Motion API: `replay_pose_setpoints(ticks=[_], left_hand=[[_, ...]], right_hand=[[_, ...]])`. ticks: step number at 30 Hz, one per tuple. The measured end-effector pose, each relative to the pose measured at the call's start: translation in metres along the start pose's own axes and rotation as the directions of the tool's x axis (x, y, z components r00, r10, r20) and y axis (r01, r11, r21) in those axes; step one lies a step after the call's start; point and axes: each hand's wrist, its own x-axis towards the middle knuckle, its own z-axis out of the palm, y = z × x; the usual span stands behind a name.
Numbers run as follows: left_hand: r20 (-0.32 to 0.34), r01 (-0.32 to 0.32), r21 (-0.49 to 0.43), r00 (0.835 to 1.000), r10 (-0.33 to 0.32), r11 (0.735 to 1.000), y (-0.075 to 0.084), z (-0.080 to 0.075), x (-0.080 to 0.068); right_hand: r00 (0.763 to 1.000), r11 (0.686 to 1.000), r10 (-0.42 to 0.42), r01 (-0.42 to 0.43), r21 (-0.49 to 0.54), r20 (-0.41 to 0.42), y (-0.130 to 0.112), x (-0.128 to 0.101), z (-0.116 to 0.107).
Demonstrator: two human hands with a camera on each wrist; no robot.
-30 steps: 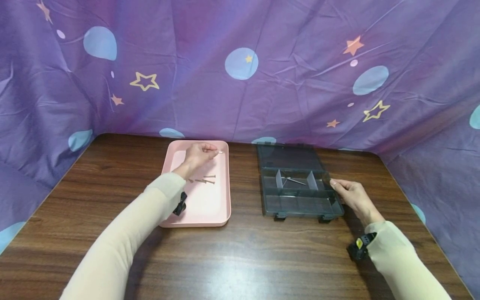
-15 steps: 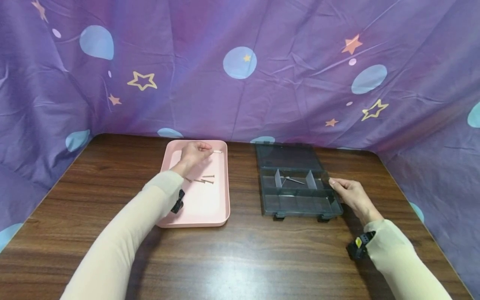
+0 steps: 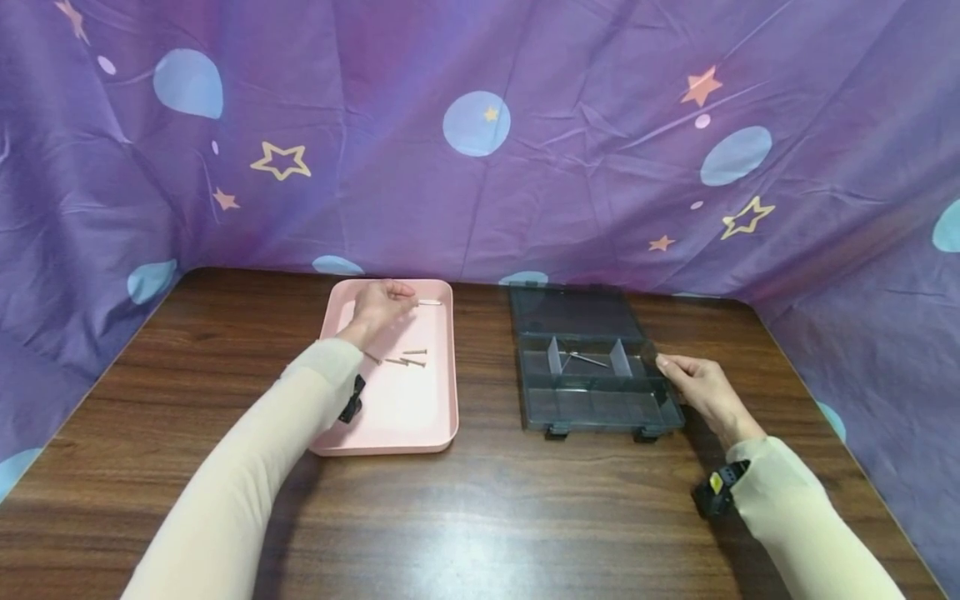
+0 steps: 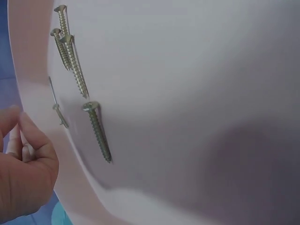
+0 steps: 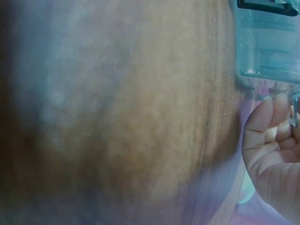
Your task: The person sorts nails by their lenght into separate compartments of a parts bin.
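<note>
Worktop (image 3: 480, 500) wood, under both hands. Pink tray (image 3: 408, 417) below left hand (image 3: 378, 307); grey compartment box (image 3: 592, 392), lid open, touching right hand (image 3: 697, 387). Right fingers rested curled against box's right edge, steadying; light, stiff plastic, probably slid easily. Left fingertips pinched pale screw (image 3: 430, 302) at tray's far end. Loose screws (image 4: 96, 129) lay just nearer wrist: small, hard, rolling, sharp-threaded; best pinched mid-shank.

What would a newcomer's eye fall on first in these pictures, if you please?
Probably the purple star-printed cloth behind the wooden table. Next, the pink tray left of centre, where the left hand pinches a screw near the far rim, with loose screws lying below. The right hand holds the open grey compartment box.
</note>
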Motion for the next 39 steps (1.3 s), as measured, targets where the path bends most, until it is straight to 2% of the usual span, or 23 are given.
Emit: replay_pose_setpoints(ticks=[5,8,13,20,27,30,33,39], left_hand=[[-0.006,-0.041,-0.029,0.999,0.041,0.999,-0.01,0.0,0.007],[-0.014,-0.039,-0.019,0.999,0.039,0.999,-0.014,0.001,0.011],[-0.01,-0.01,0.0,1.0,0.01,1.0,-0.011,0.002,0.009],[-0.032,-0.032,0.035,0.999,0.033,0.999,-0.011,0.002,0.008],[-0.037,0.02,0.009,0.999,-0.02,1.0,-0.013,0.006,0.011],[-0.04,0.021,0.018,0.999,-0.02,1.0,-0.013,0.007,0.012],[-0.044,0.015,0.035,0.999,-0.013,0.999,-0.013,0.009,0.013],[-0.046,0.042,0.045,0.998,-0.04,0.998,-0.014,0.011,0.013]], right_hand=[[1.0,1.0,-0.014,0.014,0.023,-0.019,0.002,0.001,0.0],[0.999,0.999,-0.028,0.029,0.038,-0.033,0.003,0.001,0.0],[0.999,0.999,-0.035,0.037,0.04,-0.038,0.003,0.0,0.0],[0.999,0.995,-0.035,0.038,0.092,-0.033,0.004,0.0,0.0],[0.999,0.998,-0.011,0.013,0.056,-0.046,0.002,0.001,0.0],[0.999,0.999,-0.003,0.004,0.038,-0.045,0.001,0.001,0.0],[0.999,0.999,-0.005,0.007,0.05,-0.039,0.001,0.001,0.0],[0.999,0.995,-0.027,0.029,0.093,-0.026,0.005,0.001,0.0]])
